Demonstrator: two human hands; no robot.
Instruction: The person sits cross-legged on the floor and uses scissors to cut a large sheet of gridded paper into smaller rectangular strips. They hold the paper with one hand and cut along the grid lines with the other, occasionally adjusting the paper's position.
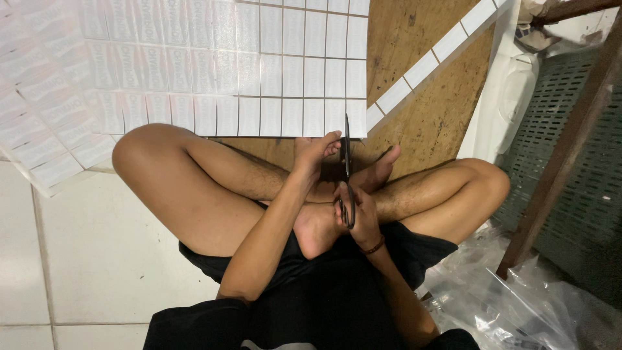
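Right hand [360,217] was clamped around the handles of black scissors [346,170], fingers through the loops, blades pressed together and pointing to 12 o'clock. Blade tips met the near edge of a white label sheet [272,71] cut into a grid of small rectangles. Left hand [313,150], at 10 o'clock from the right hand, rested on that same edge; fingers looked loosely curled, hold on the sheet not clear. Person sat cross-legged on white floor tiles [97,253]. Narrow label strip [427,65] lay at 1 o'clock on a brown board [421,123]. Clear plastic bags [505,298] were piled at 4 o'clock, green crate [583,162] at 3 o'clock.
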